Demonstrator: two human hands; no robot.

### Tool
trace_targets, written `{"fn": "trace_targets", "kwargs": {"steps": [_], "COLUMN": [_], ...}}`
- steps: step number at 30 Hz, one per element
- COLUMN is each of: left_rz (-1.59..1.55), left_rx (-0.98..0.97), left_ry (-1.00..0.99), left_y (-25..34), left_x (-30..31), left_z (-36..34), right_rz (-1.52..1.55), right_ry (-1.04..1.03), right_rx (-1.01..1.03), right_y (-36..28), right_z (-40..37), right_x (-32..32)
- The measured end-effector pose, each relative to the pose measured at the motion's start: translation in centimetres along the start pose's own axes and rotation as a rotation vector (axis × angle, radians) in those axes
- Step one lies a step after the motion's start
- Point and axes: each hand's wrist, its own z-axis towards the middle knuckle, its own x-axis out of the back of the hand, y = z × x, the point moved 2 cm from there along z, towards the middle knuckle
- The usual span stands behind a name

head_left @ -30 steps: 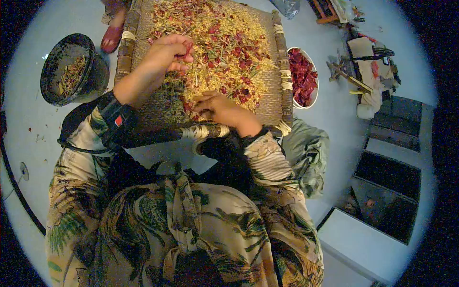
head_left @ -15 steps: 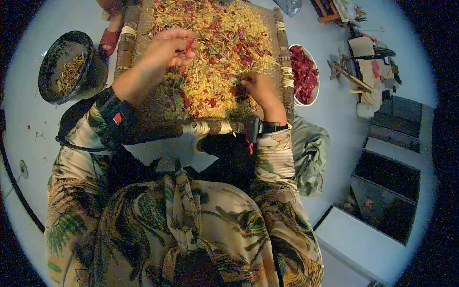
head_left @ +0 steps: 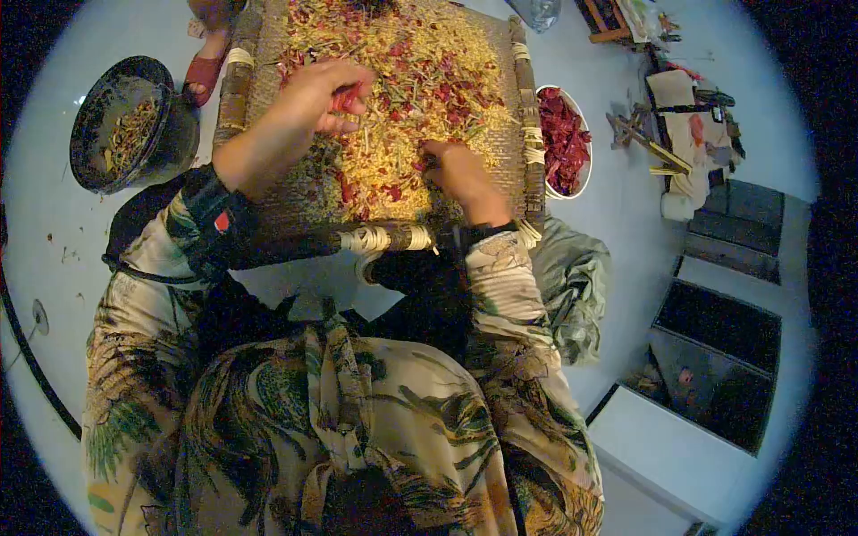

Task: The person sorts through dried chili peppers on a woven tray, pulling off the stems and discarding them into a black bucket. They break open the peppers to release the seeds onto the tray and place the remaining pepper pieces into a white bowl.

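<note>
A woven tray (head_left: pixel 509 183) with a dark frame lies before me, spread with yellow seeds (head_left: pixel 393 152) mixed with red flakes and stem bits that look like dried chili. Over its left part hovers my left hand (head_left: pixel 317 100), fingers curled around red chili pieces (head_left: pixel 347 96). My right hand (head_left: pixel 463 179) is low over the near right of the seeds, its thumb and fingers drawn together at the layer. What lies between those fingertips is hidden and too small to name.
A white bowl (head_left: pixel 585 183) of red dried pods stands right of the tray. To the left is a black bucket (head_left: pixel 80 161) holding stems. A grey-green cloth (head_left: pixel 581 295) lies at the near right. Another person's foot (head_left: pixel 206 76) is at the upper left.
My right hand has moved left and slightly down across the seeds. My left hand stays nearly in place, with the red pieces still in its fingers.
</note>
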Motion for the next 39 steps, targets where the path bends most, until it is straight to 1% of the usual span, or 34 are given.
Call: {"fn": "trace_targets", "kwargs": {"steps": [1, 4, 6, 7, 10, 12, 13, 16, 19, 20, 24, 31, 34, 37, 39], "left_rz": [0.048, 0.178, 0.243, 0.204, 0.134, 0.151, 0.198, 0.309, 0.317, 0.29, 0.246, 0.215, 0.189, 0.177, 0.188], "left_rx": [-0.001, -0.011, -0.021, -0.023, -0.023, -0.019, -0.002, 0.031, 0.014, -0.015, -0.132, -0.146, -0.139, -0.105, -0.075], "left_ry": [-0.015, -0.062, -0.103, -0.099, -0.12, -0.175, -0.162, -0.138, -0.163, -0.185, -0.245, -0.325, -0.371, -0.422, -0.436], "left_y": [-0.1, -0.5, -1.2, -1.6, -3.2, -4.4, -4.4, -4.5, -4.6, -5.6, -5.7, -5.0, -4.6, -3.8, -3.3], "left_x": [0.0, 0.1, 0.0, -0.3, -1.2, -1.2, -1.3, -2.1, -2.6, -2.4, -2.3, -2.1, -2.1, -2.1, -2.1], "left_z": [0.0, 0.2, 0.4, 0.3, 0.2, 0.7, 0.8, 0.8, 1.1, 1.6, 1.7, 1.8, 1.4, 0.9, 0.7], "right_rz": [-0.015, 0.099, 0.377, 0.515, 0.896, 1.003, 1.055, 1.136, 1.178, 1.161, 1.109, 1.035, 1.027, 1.065, 1.103], "right_ry": [-0.016, 0.062, 0.089, 0.101, 0.185, 0.047, -0.024, -0.114, -0.169, -0.154, -0.104, -0.018, -0.05, -0.119, -0.128], "right_rx": [-0.044, 0.033, -0.023, -0.052, 0.107, -0.022, -0.087, -0.018, -0.03, -0.027, 0.002, 0.109, 0.075, 0.051, 0.05], "right_y": [-0.1, 0.8, 1.2, 1.0, -0.2, -1.6, -2.3, -2.9, -4.0, -4.3, -4.4, -5.1, -5.4, -4.9, -4.9], "right_z": [0.1, 0.8, 0.7, 0.6, 1.0, 0.4, 0.1, 0.1, -0.7, -0.9, -1.1, -1.6, -2.0, -2.0, -2.0], "right_x": [0.0, -1.1, -1.0, -0.6, 0.0, 1.6, 2.2, 2.3, 3.3, 3.4, 3.4, 4.6, 5.2, 5.2, 5.1]}}
